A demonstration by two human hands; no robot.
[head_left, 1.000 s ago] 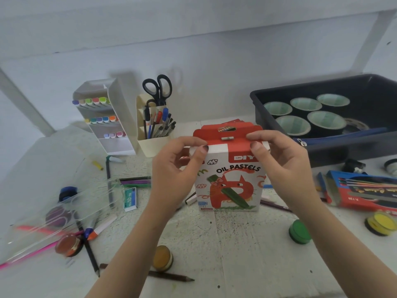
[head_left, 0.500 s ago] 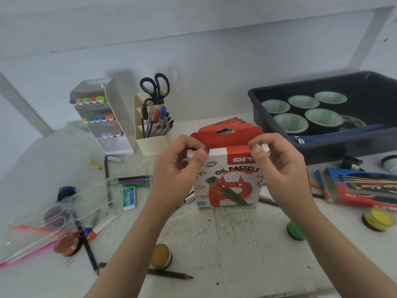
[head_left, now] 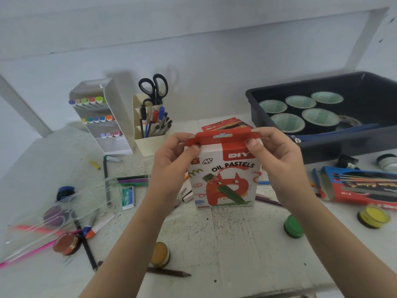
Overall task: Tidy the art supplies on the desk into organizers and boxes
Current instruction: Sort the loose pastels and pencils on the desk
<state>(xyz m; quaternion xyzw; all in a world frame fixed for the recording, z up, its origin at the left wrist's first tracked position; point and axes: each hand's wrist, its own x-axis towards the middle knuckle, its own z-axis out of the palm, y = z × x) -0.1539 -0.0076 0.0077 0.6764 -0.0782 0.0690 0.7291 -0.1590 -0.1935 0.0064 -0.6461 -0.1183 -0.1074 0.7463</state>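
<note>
Speckled desk [head_left: 236, 244]; left hand [head_left: 171, 166] and right hand [head_left: 277, 162] pinch the red flap [head_left: 225, 137] of the pastel box [head_left: 223, 183]; forcing could tear it

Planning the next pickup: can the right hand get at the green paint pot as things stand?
Probably yes, once freed: the right hand pinches the oil pastels box flap, but the green paint pot lies uncovered beside that forearm.

White desk [head_left: 236, 244]: paint pots [head_left: 293, 225], pencils [head_left: 167, 272], organizers [head_left: 148, 134], bin [head_left: 322, 145]
</note>
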